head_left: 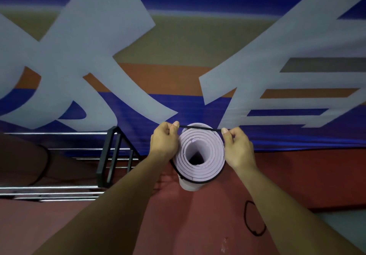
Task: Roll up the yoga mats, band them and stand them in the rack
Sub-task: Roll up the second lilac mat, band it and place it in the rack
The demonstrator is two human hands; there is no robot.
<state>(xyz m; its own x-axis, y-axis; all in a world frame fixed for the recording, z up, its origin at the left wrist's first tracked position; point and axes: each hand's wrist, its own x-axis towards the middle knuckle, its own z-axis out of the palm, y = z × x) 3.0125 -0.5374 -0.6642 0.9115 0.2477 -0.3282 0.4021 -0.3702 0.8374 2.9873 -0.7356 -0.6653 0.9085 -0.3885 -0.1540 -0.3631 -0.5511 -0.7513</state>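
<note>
A rolled lilac yoga mat [200, 167] stands on end on the red floor, and I look down into its spiral top. A black elastic band [200, 129] is stretched over that top, running across its far edge and down round its near side. My left hand [164, 142] pinches the band at the mat's left side. My right hand [237, 147] pinches it at the right side. The rack [111, 155], a black frame with chrome bars, stands to the left of the mat.
A second black band [254, 218] lies loose on the red floor at the lower right. A dark brown rolled mat [21, 159] wearing a black band lies in the rack at far left. A blue, orange and white banner [178, 56] hangs close behind.
</note>
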